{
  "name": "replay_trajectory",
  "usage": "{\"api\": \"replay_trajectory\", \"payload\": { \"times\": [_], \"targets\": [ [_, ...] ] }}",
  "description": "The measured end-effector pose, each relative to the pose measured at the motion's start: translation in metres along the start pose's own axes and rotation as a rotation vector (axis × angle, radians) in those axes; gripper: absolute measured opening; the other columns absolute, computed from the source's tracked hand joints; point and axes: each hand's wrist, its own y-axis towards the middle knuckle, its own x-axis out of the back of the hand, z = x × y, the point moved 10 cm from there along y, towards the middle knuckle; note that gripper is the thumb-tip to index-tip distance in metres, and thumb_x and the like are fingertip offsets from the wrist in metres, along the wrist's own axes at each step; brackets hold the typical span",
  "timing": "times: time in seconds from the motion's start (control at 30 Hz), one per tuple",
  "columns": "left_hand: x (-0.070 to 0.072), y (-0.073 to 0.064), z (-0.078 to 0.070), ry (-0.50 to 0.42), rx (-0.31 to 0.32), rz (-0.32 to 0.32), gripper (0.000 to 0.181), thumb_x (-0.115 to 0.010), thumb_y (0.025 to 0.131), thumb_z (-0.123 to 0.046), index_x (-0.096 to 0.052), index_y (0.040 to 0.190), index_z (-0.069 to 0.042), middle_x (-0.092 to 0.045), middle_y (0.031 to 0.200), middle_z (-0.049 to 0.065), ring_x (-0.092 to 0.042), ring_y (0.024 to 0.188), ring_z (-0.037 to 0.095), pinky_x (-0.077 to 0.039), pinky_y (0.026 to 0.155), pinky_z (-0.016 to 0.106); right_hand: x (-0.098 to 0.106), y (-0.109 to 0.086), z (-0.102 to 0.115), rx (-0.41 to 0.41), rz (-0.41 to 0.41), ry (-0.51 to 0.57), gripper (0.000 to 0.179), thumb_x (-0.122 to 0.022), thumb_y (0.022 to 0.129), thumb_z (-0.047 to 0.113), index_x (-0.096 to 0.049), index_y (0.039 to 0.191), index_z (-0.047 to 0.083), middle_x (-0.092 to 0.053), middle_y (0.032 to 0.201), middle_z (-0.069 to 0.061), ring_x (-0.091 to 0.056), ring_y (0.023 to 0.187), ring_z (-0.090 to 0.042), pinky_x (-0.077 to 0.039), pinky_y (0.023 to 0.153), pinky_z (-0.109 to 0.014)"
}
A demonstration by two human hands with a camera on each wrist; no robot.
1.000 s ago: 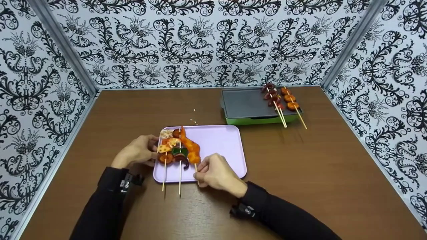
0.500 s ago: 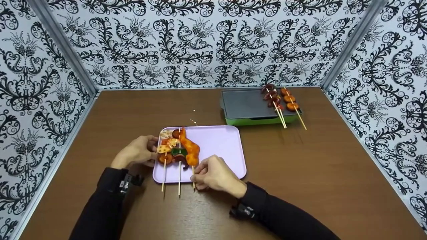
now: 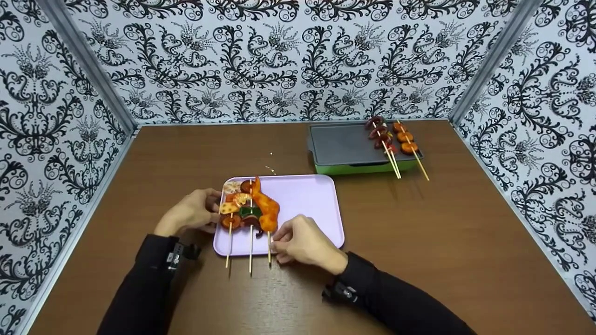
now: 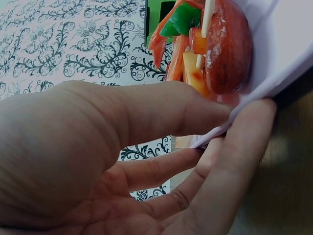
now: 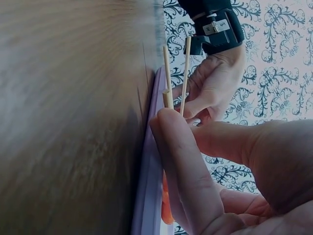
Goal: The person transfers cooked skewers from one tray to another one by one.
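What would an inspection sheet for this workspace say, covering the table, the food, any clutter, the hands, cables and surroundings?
Surface: brown wood-look table.
Job's things: lilac tray with food skewers along its left side, sticks over the near edge; grill behind to the right, bearing other skewers.
Clutter: a few pale specks beyond the tray.
Left hand: pinches the tray's left edge.
Right hand: at the orange skewer's stick; gripping or just touching, cannot tell.
Cables: nothing seen.
Surroundings: patterned walls behind and on both sides.

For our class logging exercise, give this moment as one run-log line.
left hand: pinches tray at rim; right hand: at orange skewer, grip unclear; tray: three skewers; griddle: more skewers, right end
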Motion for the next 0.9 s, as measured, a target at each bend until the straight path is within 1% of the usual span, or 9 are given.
{"api": "replay_trajectory", "payload": {
  "times": [0.17, 0.37, 0.43, 0.53, 0.63, 0.77, 0.9],
  "targets": [
    [0.000, -0.001, 0.001, 0.005, 0.008, -0.007, 0.064, -0.069, 0.089, 0.007, -0.043, 0.147, -0.001, -0.057, 0.116, 0.022, -0.067, 0.094, 0.032, -0.065, 0.072, 0.041, 0.005, -0.001, 0.003, 0.012, -0.009, -0.015, 0.009, -0.079, 0.088, 0.008, -0.074, 0.092, 0.001, -0.072, 0.076, -0.011, -0.072, 0.061, -0.026, -0.063, 0.054, -0.038],
    [0.000, 0.001, 0.001, 0.000, 0.016, -0.009, 0.064, -0.068, 0.089, 0.008, -0.043, 0.147, -0.002, -0.057, 0.118, 0.022, -0.067, 0.096, 0.032, -0.065, 0.073, 0.042, 0.013, -0.003, 0.009, 0.030, -0.025, -0.078, 0.012, -0.079, 0.089, 0.012, -0.075, 0.097, 0.003, -0.072, 0.077, -0.012, -0.071, 0.059, -0.023, -0.063, 0.054, -0.039],
    [0.000, 0.001, 0.001, -0.007, 0.018, -0.005, 0.064, -0.067, 0.090, 0.008, -0.043, 0.147, -0.003, -0.058, 0.119, 0.022, -0.067, 0.096, 0.033, -0.064, 0.073, 0.042, 0.018, -0.003, 0.013, 0.059, -0.047, -0.132, 0.014, -0.079, 0.089, 0.014, -0.076, 0.098, 0.004, -0.072, 0.077, -0.008, -0.071, 0.059, -0.019, -0.063, 0.054, -0.036],
    [0.000, 0.001, 0.002, -0.016, 0.026, -0.011, 0.063, -0.067, 0.090, 0.009, -0.044, 0.147, -0.004, -0.058, 0.119, 0.022, -0.067, 0.095, 0.032, -0.064, 0.073, 0.043, 0.027, -0.002, 0.020, 0.111, -0.100, -0.247, 0.019, -0.081, 0.088, 0.019, -0.076, 0.099, 0.004, -0.071, 0.076, 0.000, -0.068, 0.060, -0.012, -0.061, 0.055, -0.030],
    [-0.001, 0.000, 0.001, -0.013, 0.018, -0.004, 0.063, -0.067, 0.091, 0.008, -0.043, 0.148, -0.002, -0.058, 0.121, 0.023, -0.067, 0.095, 0.033, -0.064, 0.074, 0.044, 0.038, -0.003, 0.027, 0.151, -0.150, -0.343, 0.025, -0.081, 0.087, 0.024, -0.076, 0.102, 0.005, -0.069, 0.078, 0.006, -0.065, 0.063, -0.009, -0.058, 0.056, -0.026],
    [-0.001, 0.000, 0.000, -0.009, 0.010, -0.006, 0.063, -0.067, 0.091, 0.009, -0.042, 0.148, -0.001, -0.058, 0.122, 0.024, -0.067, 0.096, 0.033, -0.064, 0.074, 0.043, 0.050, -0.002, 0.030, 0.175, -0.171, -0.370, 0.033, -0.081, 0.087, 0.028, -0.074, 0.108, 0.004, -0.070, 0.083, 0.004, -0.067, 0.068, -0.012, -0.059, 0.060, -0.026],
    [0.000, 0.000, -0.002, -0.011, -0.018, -0.006, 0.064, -0.069, 0.089, 0.009, -0.042, 0.147, 0.002, -0.059, 0.121, 0.024, -0.068, 0.095, 0.033, -0.064, 0.073, 0.044, 0.061, -0.002, 0.034, 0.215, -0.197, -0.410, 0.036, -0.081, 0.087, 0.032, -0.073, 0.109, 0.006, -0.071, 0.093, -0.005, -0.069, 0.078, -0.015, -0.060, 0.068, -0.027]
  ]
}}
